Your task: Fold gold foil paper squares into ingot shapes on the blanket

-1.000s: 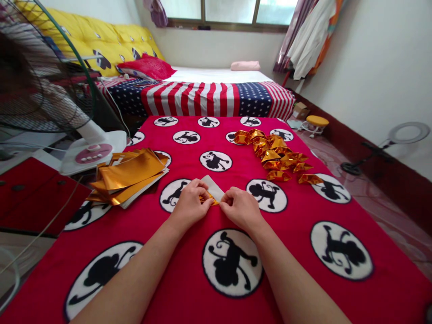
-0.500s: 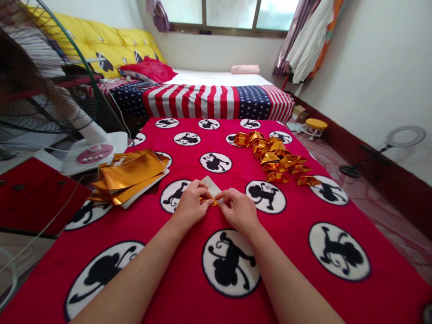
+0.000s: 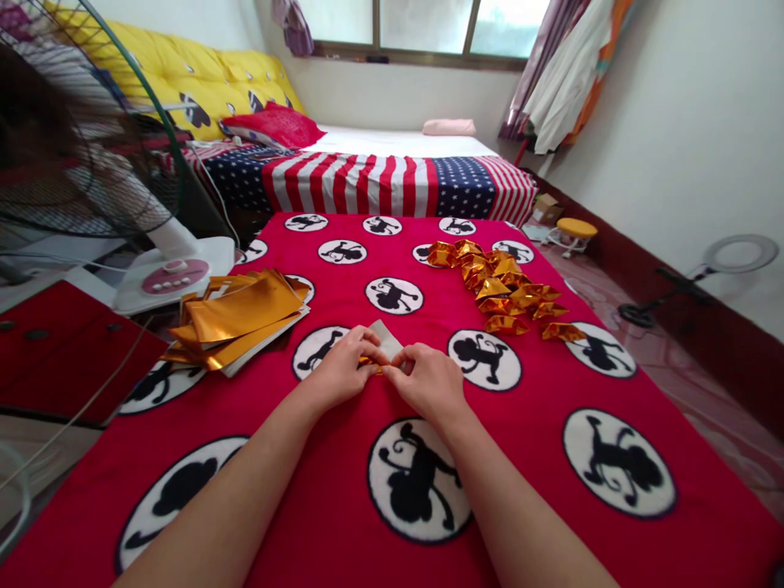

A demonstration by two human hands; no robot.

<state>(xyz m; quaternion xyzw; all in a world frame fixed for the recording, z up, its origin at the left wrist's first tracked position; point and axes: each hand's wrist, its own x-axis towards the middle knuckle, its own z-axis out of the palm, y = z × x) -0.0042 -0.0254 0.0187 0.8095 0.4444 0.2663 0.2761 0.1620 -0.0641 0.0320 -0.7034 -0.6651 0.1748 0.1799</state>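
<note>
Between my hands, low over the red cloth [image 3: 343, 294], is a sheet of gold foil paper [image 3: 385, 334], its pale grey back showing at the top and a folded gold edge at the bottom. My left hand [image 3: 346, 363] pinches its left side, with thumb and fingers closed. On the other side, my right hand [image 3: 429, 377] grips the paper near the middle of the gold edge. My fingers hide much of the fold. A stack of gold foil sheets [image 3: 245, 310] lies to the left. Several folded gold paper ingots [image 3: 493, 286] are grouped at the right.
A fan [image 3: 171, 269] with a white base stands at the left, beside a red box [image 3: 67, 351]. Beyond the cloth is a bed [image 3: 367, 184] with a flag-pattern cover. A yellow stool [image 3: 576, 229] and a ring light [image 3: 741, 253] are on the right.
My right thumb has shifted slightly left along the gold edge, toward the left fingertips. Both hands keep hold of the paper. The whole view has moved a little.
</note>
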